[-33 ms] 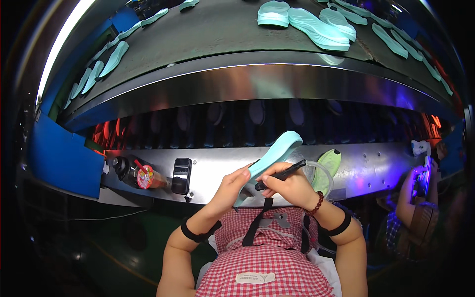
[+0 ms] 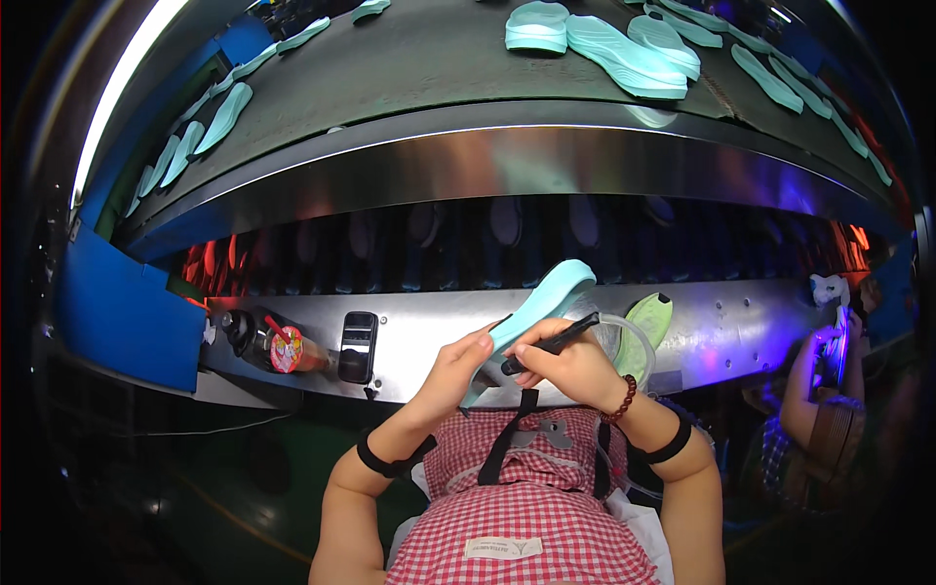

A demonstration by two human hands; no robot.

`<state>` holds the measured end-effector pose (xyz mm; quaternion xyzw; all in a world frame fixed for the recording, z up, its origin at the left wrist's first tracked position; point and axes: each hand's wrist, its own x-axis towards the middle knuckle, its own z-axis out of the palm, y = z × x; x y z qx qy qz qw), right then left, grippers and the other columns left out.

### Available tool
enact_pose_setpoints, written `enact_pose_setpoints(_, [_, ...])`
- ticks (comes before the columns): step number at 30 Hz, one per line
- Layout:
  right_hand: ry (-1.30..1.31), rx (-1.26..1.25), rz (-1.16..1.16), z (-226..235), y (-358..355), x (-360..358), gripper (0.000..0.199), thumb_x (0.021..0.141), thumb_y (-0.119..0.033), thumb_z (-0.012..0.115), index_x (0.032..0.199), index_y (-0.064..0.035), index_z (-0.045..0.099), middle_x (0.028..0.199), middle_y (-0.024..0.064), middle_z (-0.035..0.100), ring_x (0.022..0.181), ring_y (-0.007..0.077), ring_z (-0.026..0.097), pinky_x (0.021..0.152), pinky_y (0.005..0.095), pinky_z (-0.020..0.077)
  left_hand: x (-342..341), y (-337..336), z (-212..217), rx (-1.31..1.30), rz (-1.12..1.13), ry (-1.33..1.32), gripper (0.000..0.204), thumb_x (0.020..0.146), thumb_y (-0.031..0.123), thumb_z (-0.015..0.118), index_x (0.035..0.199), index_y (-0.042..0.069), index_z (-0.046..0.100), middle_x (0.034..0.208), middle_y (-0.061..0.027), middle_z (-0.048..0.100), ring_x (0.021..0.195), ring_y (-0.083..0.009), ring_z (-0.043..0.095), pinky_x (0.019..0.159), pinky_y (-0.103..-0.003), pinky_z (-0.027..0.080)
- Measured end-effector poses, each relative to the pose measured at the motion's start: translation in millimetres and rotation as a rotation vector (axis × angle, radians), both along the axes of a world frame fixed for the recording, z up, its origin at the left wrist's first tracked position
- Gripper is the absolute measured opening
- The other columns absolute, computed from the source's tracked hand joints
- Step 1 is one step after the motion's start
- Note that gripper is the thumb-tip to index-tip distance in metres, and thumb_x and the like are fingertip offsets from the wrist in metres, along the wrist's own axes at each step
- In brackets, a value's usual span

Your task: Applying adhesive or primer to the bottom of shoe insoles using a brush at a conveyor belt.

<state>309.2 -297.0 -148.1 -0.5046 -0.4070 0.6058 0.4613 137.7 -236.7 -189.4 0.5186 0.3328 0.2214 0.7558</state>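
Left hand: my left hand [image 2: 460,366] is closed on the left side of a pale turquoise, curved foam shoe sole [image 2: 548,298].
Right hand: my right hand [image 2: 567,366] pinches a slim black pen-shaped tool [image 2: 577,333]; its tip points left at the sole, contact unclear.
Sole's line: it lies between my hands, long axis running from near left to far right, its near part closest to my left fingers.
Bench: beyond my right hand, a lime-green sole-shaped piece [image 2: 647,327] rests on brushed metal [image 2: 429,336].
Belt: far off, turquoise soles [image 2: 619,57] lie on dark grey conveyor rubber [image 2: 390,78].
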Motion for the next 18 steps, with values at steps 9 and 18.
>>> enact_pose_setpoints(9, [-0.024,0.023,-0.016,-3.9,5.3,-0.3,0.011,0.078,-0.005,0.056,0.081,0.0056,0.059,0.072,0.0123,0.062,0.058,0.016,0.063,0.053,0.024,0.053,-3.2,4.0,-0.9,-0.072,-0.046,0.065,0.04,0.093,0.027,0.038,0.122,0.001,0.046,0.104,-0.0067,0.055,0.093,-0.0124,0.052,0.081,-0.025,0.041])
enact_pose_setpoints(18, [-0.006,0.024,-0.062,-4.5,1.1,2.3,0.013,0.078,-0.006,0.055,0.08,0.0072,0.058,0.072,0.013,0.062,0.057,0.0166,0.063,0.052,0.0247,0.0532,-0.4,0.9,-1.1,-0.053,-0.032,0.038,0.039,0.093,0.027,0.039,0.12,0.0,0.048,0.102,-0.006,0.055,0.091,-0.012,0.052,0.08,-0.025,0.041])
